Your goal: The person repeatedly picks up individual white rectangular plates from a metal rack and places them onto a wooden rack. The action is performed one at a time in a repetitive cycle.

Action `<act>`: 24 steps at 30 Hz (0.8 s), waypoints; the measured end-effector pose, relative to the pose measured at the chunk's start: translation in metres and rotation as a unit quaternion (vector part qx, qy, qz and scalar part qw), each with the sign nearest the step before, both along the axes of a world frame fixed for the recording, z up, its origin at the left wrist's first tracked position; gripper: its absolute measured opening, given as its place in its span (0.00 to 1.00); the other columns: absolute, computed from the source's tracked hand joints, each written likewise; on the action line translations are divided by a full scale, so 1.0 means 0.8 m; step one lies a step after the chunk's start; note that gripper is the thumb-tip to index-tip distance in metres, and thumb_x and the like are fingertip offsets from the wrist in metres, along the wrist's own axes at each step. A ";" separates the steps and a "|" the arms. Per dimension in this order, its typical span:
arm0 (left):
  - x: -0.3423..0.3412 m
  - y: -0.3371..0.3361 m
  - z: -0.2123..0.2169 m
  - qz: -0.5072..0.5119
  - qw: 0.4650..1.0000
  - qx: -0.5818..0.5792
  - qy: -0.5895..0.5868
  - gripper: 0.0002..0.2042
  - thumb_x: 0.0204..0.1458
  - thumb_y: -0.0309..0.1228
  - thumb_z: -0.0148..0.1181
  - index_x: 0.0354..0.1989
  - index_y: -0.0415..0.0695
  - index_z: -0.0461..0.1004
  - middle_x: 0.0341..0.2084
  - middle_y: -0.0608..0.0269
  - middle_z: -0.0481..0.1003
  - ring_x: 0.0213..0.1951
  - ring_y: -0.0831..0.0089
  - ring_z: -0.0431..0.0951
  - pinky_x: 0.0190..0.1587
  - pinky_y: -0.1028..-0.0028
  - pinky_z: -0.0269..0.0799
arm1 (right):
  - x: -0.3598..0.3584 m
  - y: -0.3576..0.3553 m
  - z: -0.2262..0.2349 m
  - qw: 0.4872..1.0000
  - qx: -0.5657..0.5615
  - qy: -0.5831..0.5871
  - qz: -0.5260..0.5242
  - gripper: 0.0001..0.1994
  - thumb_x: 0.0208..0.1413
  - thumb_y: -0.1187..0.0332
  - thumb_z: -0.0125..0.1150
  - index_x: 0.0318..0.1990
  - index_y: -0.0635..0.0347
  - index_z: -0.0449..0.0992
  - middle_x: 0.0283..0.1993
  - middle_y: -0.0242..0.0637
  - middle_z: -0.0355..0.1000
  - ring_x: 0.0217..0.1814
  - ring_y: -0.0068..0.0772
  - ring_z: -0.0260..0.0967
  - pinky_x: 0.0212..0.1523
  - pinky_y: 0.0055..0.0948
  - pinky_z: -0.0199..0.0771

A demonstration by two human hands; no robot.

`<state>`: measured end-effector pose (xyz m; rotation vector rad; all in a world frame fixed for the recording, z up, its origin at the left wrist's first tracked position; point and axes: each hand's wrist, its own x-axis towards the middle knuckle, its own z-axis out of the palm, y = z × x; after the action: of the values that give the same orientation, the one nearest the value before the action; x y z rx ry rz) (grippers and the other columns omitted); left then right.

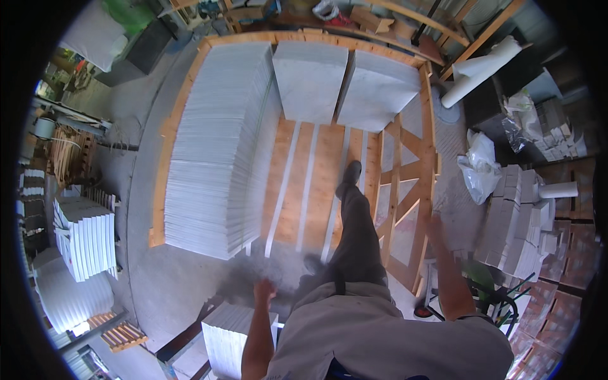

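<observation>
My left hand (265,291) hangs above a short stack of pale slabs (231,332) at the lower left, fingers curled in and nothing visible in them. Farther right, my right hand (435,229) is at the right side frame of a large wooden crate (425,152); blur hides its fingers, and I cannot tell whether it touches the wood. Inside the crate, a long row of upright white slabs (212,139) fills the left side. Two shorter stacks, a middle one (310,79) and a right one (380,88), stand along the far end.
One shoe (352,172) of mine is on the crate's plywood floor (288,190), which has white strips. The crate's right side has diagonal braces (399,174). Outside are a plastic bag (479,168), grey stacked blocks (513,215), a white roll (484,73) and slabs on the left (85,234).
</observation>
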<state>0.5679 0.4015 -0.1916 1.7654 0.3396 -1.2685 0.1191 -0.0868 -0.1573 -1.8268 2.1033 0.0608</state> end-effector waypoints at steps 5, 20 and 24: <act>-0.049 0.163 0.024 -0.031 0.984 0.169 0.038 0.11 0.53 0.37 0.47 0.27 0.42 0.67 0.16 0.62 0.66 0.14 0.71 0.69 0.15 0.72 0.67 | -0.005 0.092 0.004 0.996 0.088 -0.017 -0.023 0.25 0.51 0.46 0.46 0.43 0.60 0.72 0.46 0.51 0.70 0.50 0.56 0.67 0.50 0.47 0.66; -0.089 0.169 0.033 0.037 0.999 0.014 -0.001 0.17 0.50 0.44 0.52 0.35 0.41 0.69 0.27 0.58 0.73 0.25 0.68 0.76 0.26 0.70 0.70 | 0.036 0.107 0.036 0.995 0.025 0.026 -0.090 0.25 0.51 0.49 0.45 0.47 0.60 0.69 0.47 0.49 0.71 0.50 0.50 0.68 0.49 0.44 0.68; -0.132 0.192 0.023 0.086 0.996 0.022 0.029 0.16 0.48 0.42 0.52 0.36 0.40 0.70 0.27 0.57 0.73 0.26 0.67 0.76 0.24 0.70 0.70 | 0.032 0.108 0.031 0.998 0.009 0.022 -0.061 0.24 0.51 0.49 0.44 0.46 0.60 0.70 0.46 0.50 0.71 0.49 0.51 0.69 0.48 0.46 0.68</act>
<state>0.4623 0.5550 -0.1729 1.6983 0.5446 -1.1973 0.1451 -0.0006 -0.1322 -1.6983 2.2324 0.0885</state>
